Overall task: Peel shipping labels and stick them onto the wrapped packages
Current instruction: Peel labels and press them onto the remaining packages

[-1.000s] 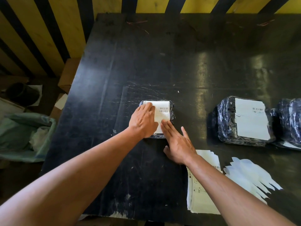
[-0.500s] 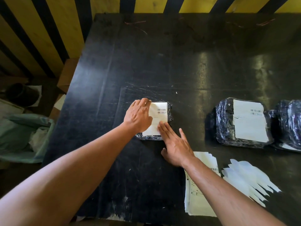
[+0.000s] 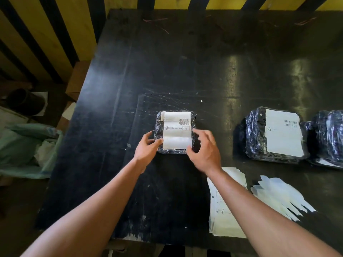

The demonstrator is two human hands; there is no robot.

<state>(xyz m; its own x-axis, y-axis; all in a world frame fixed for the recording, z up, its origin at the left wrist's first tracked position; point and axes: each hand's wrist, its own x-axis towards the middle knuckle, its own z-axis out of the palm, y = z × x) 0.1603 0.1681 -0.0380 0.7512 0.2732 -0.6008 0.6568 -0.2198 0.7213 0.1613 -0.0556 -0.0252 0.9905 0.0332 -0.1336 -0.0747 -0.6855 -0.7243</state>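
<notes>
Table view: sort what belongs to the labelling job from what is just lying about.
Job:
small wrapped package, label on top
left hand and right hand at its sides
labelled package
stack of label sheets
peeled backings

Lying about:
green bag
cardboard box
dark round container

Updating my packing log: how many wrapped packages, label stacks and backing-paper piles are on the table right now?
Wrapped packages: 3
Stacks of unpeeled labels: 1
Piles of peeled backing papers: 1
Total: 5
</notes>
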